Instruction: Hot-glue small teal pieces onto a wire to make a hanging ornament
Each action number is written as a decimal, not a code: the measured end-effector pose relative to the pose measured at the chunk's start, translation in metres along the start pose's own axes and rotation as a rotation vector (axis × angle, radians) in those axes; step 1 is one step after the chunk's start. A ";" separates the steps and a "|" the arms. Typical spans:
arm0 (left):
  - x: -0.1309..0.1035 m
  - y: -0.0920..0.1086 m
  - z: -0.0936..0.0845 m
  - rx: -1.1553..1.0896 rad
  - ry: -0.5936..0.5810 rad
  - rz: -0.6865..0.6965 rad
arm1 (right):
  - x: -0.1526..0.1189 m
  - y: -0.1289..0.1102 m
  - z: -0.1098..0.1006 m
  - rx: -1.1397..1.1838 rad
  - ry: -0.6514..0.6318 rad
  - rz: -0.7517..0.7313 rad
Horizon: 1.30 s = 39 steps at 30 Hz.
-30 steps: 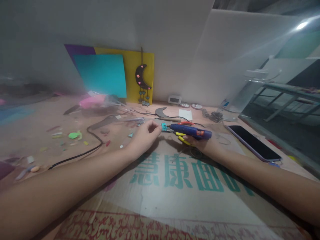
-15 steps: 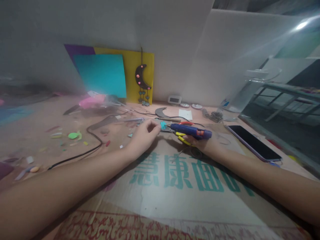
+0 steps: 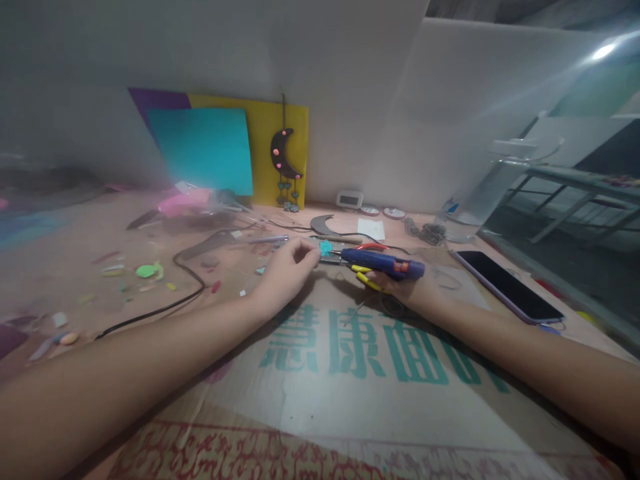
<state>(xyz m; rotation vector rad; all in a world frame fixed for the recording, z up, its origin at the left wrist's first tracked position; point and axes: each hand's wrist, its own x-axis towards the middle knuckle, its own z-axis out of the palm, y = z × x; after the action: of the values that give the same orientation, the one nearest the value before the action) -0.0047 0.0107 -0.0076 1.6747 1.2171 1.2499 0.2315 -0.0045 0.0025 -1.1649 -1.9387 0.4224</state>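
My left hand (image 3: 294, 270) is closed in a pinch at the middle of the table, its fingertips on a small turquoise piece (image 3: 325, 248) that looks like a cut flower or star. From the right, my right hand (image 3: 400, 287) grips a blue hot glue gun (image 3: 380, 260) with a reddish part near its rear end. The gun's thin metal nozzle points left, right by the turquoise piece; whether they touch cannot be made out. Yellow handles (image 3: 370, 281), seemingly of pliers, show under the gun beside my right fingers.
A grey crescent (image 3: 320, 225) lies behind my hands. A decorated dark moon hanging (image 3: 285, 157) leans against yellow card at the wall. Scraps of clay (image 3: 147, 271) and a black cord (image 3: 193, 293) spread leftward. A phone (image 3: 507, 287) and a clear plastic jug (image 3: 470, 200) stand right.
The turquoise piece and my left fingertips have shifted very slightly left. The glue gun stays almost where it was.
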 end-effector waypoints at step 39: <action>0.001 -0.002 0.002 0.017 -0.067 -0.041 | 0.066 0.115 -0.067 -0.284 0.211 0.212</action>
<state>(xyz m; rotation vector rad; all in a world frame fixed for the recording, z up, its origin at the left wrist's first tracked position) -0.0031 0.0123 -0.0096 1.6821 1.2189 1.1532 0.3345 0.1027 0.0010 -1.5416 -1.7351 0.1267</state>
